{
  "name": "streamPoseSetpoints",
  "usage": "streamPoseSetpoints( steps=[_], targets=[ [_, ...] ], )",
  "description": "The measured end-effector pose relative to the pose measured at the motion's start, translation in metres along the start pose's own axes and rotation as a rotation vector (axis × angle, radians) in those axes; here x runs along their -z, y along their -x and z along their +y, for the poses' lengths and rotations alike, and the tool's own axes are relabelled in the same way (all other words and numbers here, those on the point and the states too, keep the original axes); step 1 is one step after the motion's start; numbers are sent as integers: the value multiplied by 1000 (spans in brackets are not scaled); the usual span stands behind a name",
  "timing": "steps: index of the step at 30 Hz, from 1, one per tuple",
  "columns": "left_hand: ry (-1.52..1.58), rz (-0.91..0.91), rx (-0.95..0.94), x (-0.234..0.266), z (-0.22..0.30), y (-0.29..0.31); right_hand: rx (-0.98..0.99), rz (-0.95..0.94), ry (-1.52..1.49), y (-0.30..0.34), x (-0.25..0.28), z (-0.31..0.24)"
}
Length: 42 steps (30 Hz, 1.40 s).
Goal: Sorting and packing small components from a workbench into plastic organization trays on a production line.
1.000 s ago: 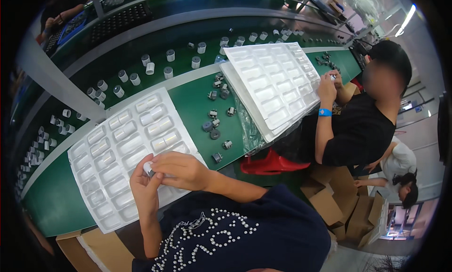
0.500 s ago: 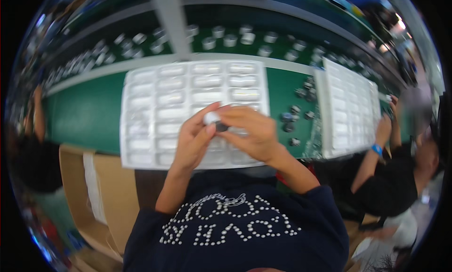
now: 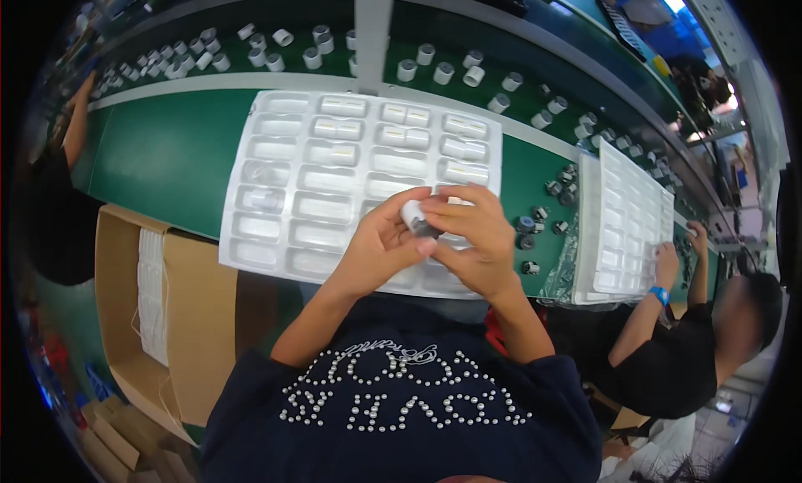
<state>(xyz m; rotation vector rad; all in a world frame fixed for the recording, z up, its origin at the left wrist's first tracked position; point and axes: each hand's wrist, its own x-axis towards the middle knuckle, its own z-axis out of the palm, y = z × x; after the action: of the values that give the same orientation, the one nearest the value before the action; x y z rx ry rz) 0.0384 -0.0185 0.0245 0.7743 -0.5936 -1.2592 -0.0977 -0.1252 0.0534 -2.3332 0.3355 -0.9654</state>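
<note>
On the green bench [image 3: 167, 149] before you lies the white moulded tray [image 3: 276, 199], several far pockets filled. A co-worker [image 3: 668, 358] at your right works a second tray [image 3: 626, 216]. An open carton [image 3: 192, 299] sits lower left. Your left hand [image 3: 376, 249] and right hand [image 3: 472, 232] meet over the tray's near edge, fingers closed together on a small white cylindrical part [image 3: 415, 216]. Loose dark pieces [image 3: 535, 224] lie just right.
</note>
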Motion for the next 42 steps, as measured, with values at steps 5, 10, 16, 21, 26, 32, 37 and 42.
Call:
streamPoseSetpoints(
  steps=[5,10,16,21,26,32,37,42],
  targets=[
    [-47,7,161,14,-5,-13,31,-33,160,-7,-9,-2],
    [-663,104,-84,15,16,-26,-93,-72,151,-43,17,35],
    [-1827,315,-448,71,25,-36,-401,-1,477,-81,69,208],
    [-1582,283,-371,89,21,-38,-297,-238,735,-73,55,242],
    [-1501,354,-305,90,25,-47,-534,-146,546,-112,98,248],
    [-1597,425,-412,89,20,-48,-922,-434,686,-144,110,299],
    [-884,433,-382,83,36,-24,-818,-424,687,-135,102,332],
    [-132,151,-224,57,45,-10,-494,50,500,-123,116,334]
  ],
)
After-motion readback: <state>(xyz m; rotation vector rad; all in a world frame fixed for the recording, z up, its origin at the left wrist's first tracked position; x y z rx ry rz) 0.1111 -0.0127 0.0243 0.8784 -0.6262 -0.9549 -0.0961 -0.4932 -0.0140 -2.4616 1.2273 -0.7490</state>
